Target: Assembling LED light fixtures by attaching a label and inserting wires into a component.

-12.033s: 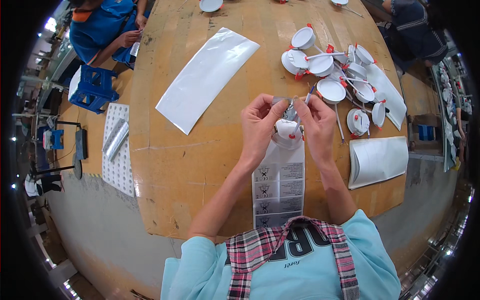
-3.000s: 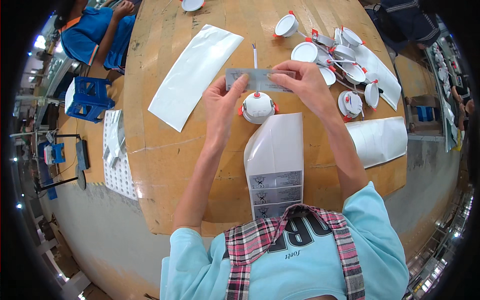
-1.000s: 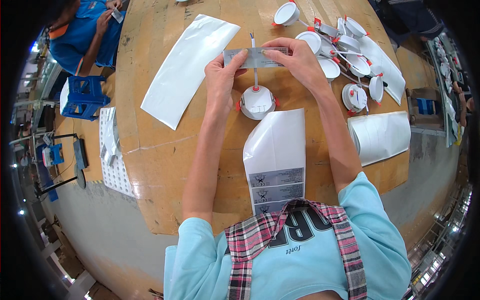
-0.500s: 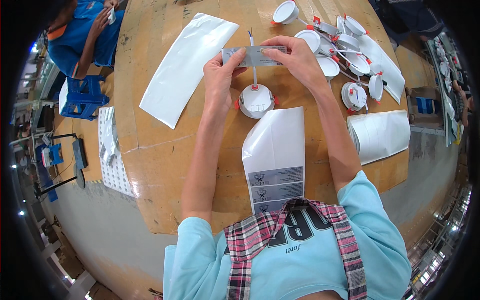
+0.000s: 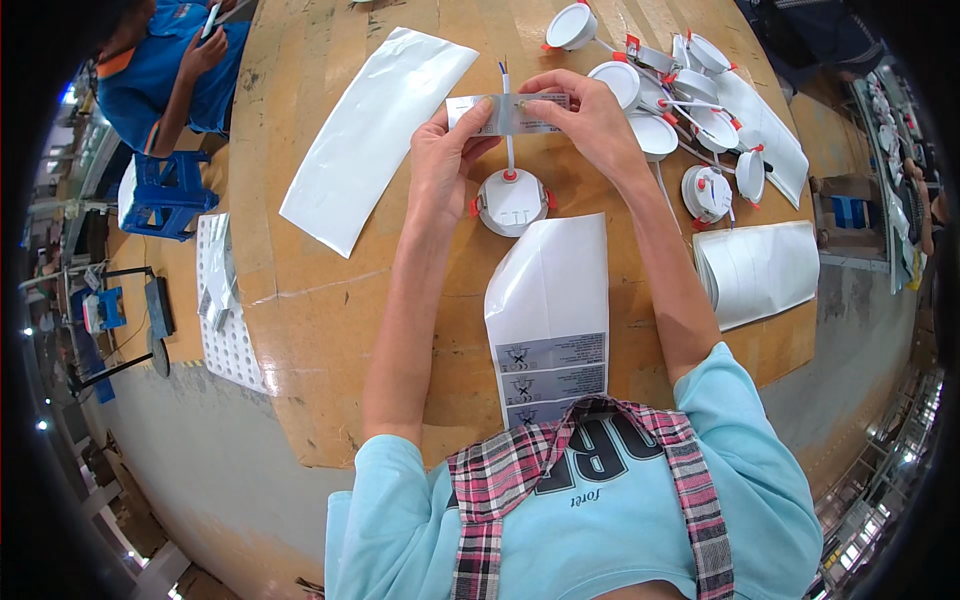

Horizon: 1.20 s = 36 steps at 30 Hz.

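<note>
Between my two hands a silver-grey printed label (image 5: pixel 507 114) is stretched across the white cable (image 5: pixel 511 152) of a round white downlight. My left hand (image 5: pixel 446 150) pinches the label's left end with the thumb on top. The right end is pinched by my right hand (image 5: pixel 585 118). Bare coloured wire ends stick out beyond the label. The downlight (image 5: pixel 512 203) lies face down on the table just below my hands, with red clips at its sides. Closer to me lies a white backing sheet (image 5: pixel 548 290) carrying several grey labels.
Several white downlights with red clips (image 5: pixel 655 135) are heaped at the far right. A stack of white sheets (image 5: pixel 765 268) lies at the right edge, and a blank white sheet (image 5: pixel 375 140) at left. Beyond the table's left edge, a person in blue (image 5: pixel 185 60) holds a phone beside a blue stool (image 5: pixel 172 195).
The label is now bent around the cable, where before it was flatter. My hands have barely shifted. The person at the left has lowered one hand and holds the phone differently.
</note>
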Each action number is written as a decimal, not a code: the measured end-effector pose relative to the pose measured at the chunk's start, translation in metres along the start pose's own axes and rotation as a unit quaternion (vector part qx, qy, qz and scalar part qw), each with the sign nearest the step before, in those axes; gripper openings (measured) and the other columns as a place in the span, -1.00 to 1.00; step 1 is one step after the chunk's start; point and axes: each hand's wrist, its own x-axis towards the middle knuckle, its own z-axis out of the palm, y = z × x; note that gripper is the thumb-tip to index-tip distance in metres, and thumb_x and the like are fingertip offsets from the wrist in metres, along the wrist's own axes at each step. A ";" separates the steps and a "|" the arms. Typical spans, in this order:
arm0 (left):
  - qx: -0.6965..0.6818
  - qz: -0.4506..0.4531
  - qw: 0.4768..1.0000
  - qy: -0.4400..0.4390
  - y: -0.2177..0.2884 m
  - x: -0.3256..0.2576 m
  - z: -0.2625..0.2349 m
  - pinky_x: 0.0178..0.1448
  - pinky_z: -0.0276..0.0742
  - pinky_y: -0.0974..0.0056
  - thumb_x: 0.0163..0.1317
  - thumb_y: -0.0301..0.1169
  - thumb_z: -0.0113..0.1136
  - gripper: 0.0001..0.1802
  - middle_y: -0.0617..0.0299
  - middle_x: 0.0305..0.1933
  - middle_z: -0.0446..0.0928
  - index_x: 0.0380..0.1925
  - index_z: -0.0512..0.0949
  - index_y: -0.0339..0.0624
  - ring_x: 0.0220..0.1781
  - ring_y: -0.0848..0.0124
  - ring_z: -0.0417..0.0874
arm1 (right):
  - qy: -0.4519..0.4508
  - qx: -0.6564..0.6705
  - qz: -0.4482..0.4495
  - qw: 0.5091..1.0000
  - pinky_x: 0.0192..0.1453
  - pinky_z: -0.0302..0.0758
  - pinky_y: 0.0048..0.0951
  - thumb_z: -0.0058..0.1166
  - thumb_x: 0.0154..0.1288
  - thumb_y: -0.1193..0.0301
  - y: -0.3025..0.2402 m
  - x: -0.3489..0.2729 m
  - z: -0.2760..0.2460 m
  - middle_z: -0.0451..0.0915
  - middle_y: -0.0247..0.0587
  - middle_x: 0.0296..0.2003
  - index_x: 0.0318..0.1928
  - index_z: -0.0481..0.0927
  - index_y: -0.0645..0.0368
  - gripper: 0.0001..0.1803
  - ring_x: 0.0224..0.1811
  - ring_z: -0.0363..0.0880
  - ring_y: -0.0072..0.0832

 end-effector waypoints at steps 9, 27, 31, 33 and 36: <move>-0.013 -0.004 0.999 -0.046 -0.001 0.000 -0.001 0.04 0.59 0.31 0.20 -0.47 0.28 -0.74 0.15 -0.16 0.62 -0.13 0.52 -0.29 -0.15 0.45 0.64 | 0.052 -0.064 -0.078 0.994 0.04 0.45 -0.35 0.15 0.18 0.43 0.007 -0.001 0.003 0.60 -0.12 -0.19 -0.09 0.60 0.22 -0.73 -0.12 0.56 -0.34; 0.047 0.040 0.997 -0.040 -0.002 -0.007 0.014 -0.04 0.56 0.37 0.06 -0.43 0.40 -0.39 0.12 -0.14 0.59 0.11 0.38 -0.35 -0.13 0.47 0.62 | 0.118 -0.094 -0.062 0.987 -0.33 0.47 -0.41 0.20 0.19 0.35 -0.034 -0.018 0.012 0.58 -0.15 -0.45 -0.22 0.65 0.32 -0.74 -0.44 0.53 -0.43; 0.061 0.056 0.995 -0.056 -0.003 -0.009 0.015 -0.03 0.55 0.34 0.05 -0.38 0.41 -0.35 0.11 -0.14 0.59 0.12 0.37 -0.36 -0.12 0.45 0.62 | 0.111 -0.029 -0.025 0.993 -0.39 0.41 -0.51 0.23 0.17 0.31 -0.029 -0.015 0.011 0.56 -0.26 -0.51 -0.24 0.65 0.35 -0.69 -0.49 0.44 -0.58; 0.083 0.050 0.995 -0.020 -0.003 -0.013 0.016 -0.03 0.54 0.37 0.17 -0.39 0.32 -0.49 0.12 -0.14 0.59 0.09 0.40 -0.33 -0.07 0.46 0.61 | 0.110 -0.008 -0.027 0.994 -0.40 0.40 -0.53 0.23 0.17 0.31 -0.025 -0.011 0.009 0.55 -0.30 -0.52 -0.25 0.65 0.35 -0.69 -0.49 0.41 -0.62; 0.108 0.055 0.992 -0.020 -0.004 -0.023 0.013 0.01 0.50 0.37 0.14 -0.34 0.35 -0.52 0.12 -0.15 0.59 0.01 0.45 -0.35 -0.06 0.45 0.60 | 0.102 -0.003 -0.026 0.994 -0.38 0.41 -0.55 0.22 0.19 0.32 -0.025 -0.012 0.007 0.59 -0.30 -0.48 -0.25 0.65 0.35 -0.71 -0.46 0.45 -0.63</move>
